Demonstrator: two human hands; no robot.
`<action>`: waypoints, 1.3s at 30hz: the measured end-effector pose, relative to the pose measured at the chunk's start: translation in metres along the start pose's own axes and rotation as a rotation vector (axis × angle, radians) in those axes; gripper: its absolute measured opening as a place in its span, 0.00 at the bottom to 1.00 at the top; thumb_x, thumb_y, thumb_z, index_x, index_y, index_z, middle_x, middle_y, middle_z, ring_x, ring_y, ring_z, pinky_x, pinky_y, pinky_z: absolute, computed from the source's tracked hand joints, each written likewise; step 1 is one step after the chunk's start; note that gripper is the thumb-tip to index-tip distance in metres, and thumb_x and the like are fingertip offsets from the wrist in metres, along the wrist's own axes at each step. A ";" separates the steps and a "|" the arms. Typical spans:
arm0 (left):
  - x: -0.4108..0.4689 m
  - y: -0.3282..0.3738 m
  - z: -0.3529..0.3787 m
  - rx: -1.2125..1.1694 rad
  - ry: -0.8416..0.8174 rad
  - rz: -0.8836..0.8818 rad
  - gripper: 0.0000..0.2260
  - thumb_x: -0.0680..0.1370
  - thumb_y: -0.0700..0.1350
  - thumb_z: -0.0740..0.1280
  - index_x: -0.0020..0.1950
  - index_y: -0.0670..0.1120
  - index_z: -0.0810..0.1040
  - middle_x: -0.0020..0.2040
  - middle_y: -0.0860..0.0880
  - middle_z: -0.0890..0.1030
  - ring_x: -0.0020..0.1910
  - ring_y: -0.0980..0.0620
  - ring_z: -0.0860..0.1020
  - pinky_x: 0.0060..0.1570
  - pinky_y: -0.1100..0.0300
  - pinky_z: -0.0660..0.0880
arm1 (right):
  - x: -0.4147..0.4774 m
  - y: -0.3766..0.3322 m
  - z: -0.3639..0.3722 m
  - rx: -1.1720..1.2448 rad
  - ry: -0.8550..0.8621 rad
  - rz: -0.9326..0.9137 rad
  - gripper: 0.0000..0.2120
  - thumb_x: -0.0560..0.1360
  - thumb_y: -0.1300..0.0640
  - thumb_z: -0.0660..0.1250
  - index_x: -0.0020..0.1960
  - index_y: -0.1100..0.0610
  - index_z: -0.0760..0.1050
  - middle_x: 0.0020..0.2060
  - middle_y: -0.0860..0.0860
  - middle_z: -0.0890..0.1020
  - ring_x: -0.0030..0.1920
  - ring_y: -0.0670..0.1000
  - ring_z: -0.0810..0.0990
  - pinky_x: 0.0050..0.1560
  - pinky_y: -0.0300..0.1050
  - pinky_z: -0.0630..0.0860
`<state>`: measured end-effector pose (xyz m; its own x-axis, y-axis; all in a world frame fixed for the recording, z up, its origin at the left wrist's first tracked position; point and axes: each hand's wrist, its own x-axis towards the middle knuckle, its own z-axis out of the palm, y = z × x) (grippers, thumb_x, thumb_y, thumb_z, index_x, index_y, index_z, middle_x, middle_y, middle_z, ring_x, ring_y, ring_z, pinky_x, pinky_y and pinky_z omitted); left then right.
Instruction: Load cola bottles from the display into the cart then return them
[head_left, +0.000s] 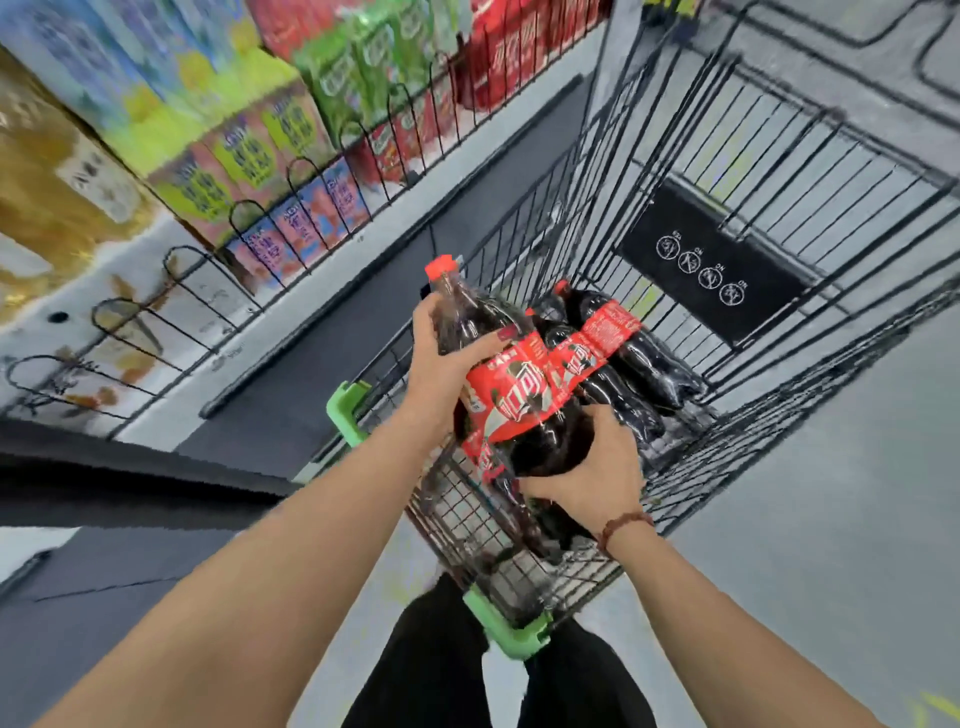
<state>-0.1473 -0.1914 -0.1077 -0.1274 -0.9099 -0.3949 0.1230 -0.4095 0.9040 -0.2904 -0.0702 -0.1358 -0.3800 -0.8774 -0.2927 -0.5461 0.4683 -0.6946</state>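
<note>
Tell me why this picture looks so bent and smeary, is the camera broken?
In the head view, the wide-angle lens bows the cart wires and tilts the shelf. The drink cartons at the upper left are streaked with motion blur. The cola bottle held by the left hand and right hand is sharper. Lighting is even, with no hard shadows.

The head camera looks steeply down, close over a wire cart (727, 218), tilted.

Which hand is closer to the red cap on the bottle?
Left. The left hand grips the bottle near its neck, just below the cap. The right hand holds its bottom end, far from the cap.
</note>
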 end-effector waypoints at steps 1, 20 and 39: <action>-0.005 0.008 0.003 -0.007 -0.002 0.035 0.30 0.72 0.36 0.74 0.69 0.54 0.64 0.55 0.54 0.78 0.46 0.53 0.82 0.45 0.51 0.81 | 0.001 -0.005 -0.009 0.021 0.011 -0.054 0.42 0.47 0.41 0.81 0.55 0.47 0.66 0.49 0.47 0.73 0.53 0.51 0.73 0.47 0.47 0.73; -0.230 0.169 -0.060 0.073 0.579 0.677 0.51 0.58 0.39 0.82 0.74 0.57 0.60 0.65 0.50 0.75 0.59 0.52 0.79 0.57 0.47 0.78 | -0.070 -0.171 -0.047 0.303 -0.343 -0.781 0.41 0.45 0.45 0.82 0.53 0.45 0.66 0.49 0.45 0.74 0.57 0.51 0.74 0.51 0.47 0.73; -0.595 0.123 -0.295 0.055 0.951 0.802 0.55 0.56 0.47 0.80 0.78 0.53 0.55 0.71 0.46 0.71 0.63 0.47 0.77 0.53 0.51 0.80 | -0.426 -0.274 0.118 0.620 -1.050 -1.018 0.40 0.41 0.45 0.83 0.50 0.36 0.70 0.48 0.36 0.81 0.50 0.40 0.80 0.53 0.48 0.79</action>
<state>0.2338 0.2803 0.1899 0.7302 -0.5985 0.3296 -0.2071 0.2659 0.9415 0.1095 0.1631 0.1017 0.7442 -0.5859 0.3207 0.2366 -0.2178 -0.9469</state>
